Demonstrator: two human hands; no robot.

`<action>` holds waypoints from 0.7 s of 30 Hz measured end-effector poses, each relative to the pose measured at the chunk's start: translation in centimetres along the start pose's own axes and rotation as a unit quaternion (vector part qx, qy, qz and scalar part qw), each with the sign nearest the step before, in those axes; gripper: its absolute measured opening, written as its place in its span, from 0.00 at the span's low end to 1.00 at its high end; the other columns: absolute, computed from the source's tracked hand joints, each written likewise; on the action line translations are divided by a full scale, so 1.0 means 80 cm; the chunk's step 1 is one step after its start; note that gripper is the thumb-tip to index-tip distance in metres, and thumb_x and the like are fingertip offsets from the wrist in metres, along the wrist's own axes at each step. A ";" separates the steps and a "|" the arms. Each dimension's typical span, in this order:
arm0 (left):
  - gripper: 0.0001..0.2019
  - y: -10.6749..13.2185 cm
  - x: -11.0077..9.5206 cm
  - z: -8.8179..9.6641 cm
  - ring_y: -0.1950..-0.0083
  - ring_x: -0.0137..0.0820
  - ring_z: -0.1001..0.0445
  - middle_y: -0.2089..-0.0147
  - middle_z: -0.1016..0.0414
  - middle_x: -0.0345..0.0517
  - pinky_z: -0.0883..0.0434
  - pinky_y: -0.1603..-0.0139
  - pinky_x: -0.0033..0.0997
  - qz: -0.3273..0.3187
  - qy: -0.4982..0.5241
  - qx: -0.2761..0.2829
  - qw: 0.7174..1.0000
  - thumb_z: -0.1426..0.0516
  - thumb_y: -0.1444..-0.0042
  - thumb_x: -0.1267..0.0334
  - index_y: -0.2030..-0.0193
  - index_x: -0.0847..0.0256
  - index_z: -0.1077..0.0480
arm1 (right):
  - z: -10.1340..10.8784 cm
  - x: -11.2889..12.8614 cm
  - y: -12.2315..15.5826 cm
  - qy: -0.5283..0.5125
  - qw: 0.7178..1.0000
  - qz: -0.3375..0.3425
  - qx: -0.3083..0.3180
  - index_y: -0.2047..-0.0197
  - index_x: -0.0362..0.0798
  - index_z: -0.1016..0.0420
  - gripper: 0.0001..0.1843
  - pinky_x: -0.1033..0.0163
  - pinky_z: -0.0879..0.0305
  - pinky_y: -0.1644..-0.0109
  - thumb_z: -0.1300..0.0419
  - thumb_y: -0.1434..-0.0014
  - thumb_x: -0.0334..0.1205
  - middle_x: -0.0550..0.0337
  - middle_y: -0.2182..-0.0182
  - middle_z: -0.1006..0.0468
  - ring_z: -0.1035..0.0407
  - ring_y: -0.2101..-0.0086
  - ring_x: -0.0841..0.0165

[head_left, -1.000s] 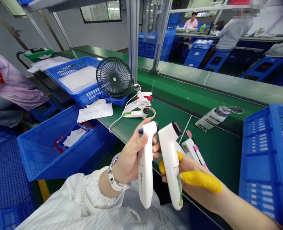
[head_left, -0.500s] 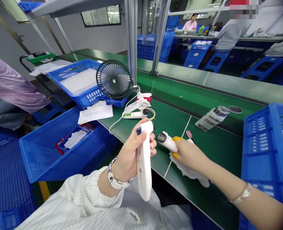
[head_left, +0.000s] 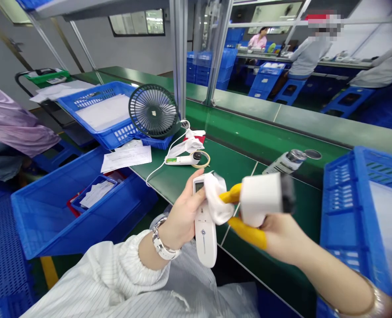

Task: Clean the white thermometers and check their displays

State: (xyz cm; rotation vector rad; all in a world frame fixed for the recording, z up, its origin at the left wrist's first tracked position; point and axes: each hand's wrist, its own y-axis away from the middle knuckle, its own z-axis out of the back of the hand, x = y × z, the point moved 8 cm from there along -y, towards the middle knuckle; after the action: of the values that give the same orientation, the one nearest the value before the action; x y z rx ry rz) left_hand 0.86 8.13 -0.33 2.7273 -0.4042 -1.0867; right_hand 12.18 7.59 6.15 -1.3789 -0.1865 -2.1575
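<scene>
My left hand (head_left: 181,216) is closed round a white handheld thermometer (head_left: 204,234), held upright over the table's near edge. My right hand (head_left: 275,236), with yellow finger cots on thumb and forefinger, grips a second white thermometer (head_left: 265,198) with its dark tip pointing right, and pinches a white cloth (head_left: 215,203) against the head of the left one. A third thermometer (head_left: 182,160) lies on the green table (head_left: 242,159) beside a cable.
A dark desk fan (head_left: 153,110) stands before a blue basket (head_left: 99,112). Papers (head_left: 127,157) lie over a large blue bin (head_left: 73,207). A bottle (head_left: 283,162) lies behind my hands, a blue crate (head_left: 358,212) stands at right. A person's sleeve (head_left: 13,123) shows at left; other people sit behind.
My right hand has lifted from the table with the second thermometer and the cloth, and brought the cloth up onto the head of the thermometer in my left hand.
</scene>
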 end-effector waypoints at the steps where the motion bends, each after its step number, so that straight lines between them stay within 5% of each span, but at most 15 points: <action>1: 0.25 -0.002 0.006 -0.002 0.66 0.25 0.29 0.61 0.30 0.41 0.30 0.67 0.22 0.010 0.015 0.000 1.000 0.41 0.46 0.64 0.42 0.52 0.41 | -0.009 0.009 0.001 0.007 0.999 0.023 0.025 0.64 0.50 0.32 0.06 0.66 0.33 0.64 0.42 0.48 0.35 0.59 0.67 0.27 0.31 0.68 0.68; 6: 0.25 -0.008 0.014 -0.011 0.72 0.24 0.31 0.70 0.34 0.38 0.31 0.69 0.24 0.056 0.029 0.006 0.998 0.43 0.44 0.65 0.41 0.51 0.44 | -0.038 0.034 0.008 0.020 0.988 0.099 0.113 0.62 0.48 0.32 0.12 0.67 0.35 0.60 0.41 0.53 0.30 0.59 0.66 0.26 0.32 0.67 0.70; 13: 0.20 -0.018 -0.030 -0.011 0.70 0.23 0.34 0.68 0.36 0.40 0.33 0.69 0.21 -0.035 0.049 0.027 0.998 0.46 0.42 0.65 0.43 0.49 0.43 | -0.081 0.021 0.040 0.143 0.949 0.093 0.266 0.66 0.48 0.32 0.06 0.67 0.42 0.68 0.44 0.50 0.32 0.62 0.72 0.27 0.35 0.71 0.71; 21: 0.17 -0.007 -0.050 -0.023 0.69 0.24 0.36 0.66 0.37 0.43 0.35 0.68 0.21 -0.026 0.129 0.102 0.986 0.50 0.40 0.65 0.44 0.53 0.41 | -0.025 -0.011 0.015 0.139 0.969 -0.063 0.196 0.65 0.50 0.30 0.09 0.64 0.36 0.66 0.46 0.50 0.30 0.59 0.70 0.26 0.31 0.70 0.67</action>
State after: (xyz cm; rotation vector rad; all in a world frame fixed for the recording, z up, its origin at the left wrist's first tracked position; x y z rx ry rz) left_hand -0.50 9.99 3.43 3.0238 -0.4262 -0.7239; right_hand 11.50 6.16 4.22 -0.8527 -0.5703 -2.2366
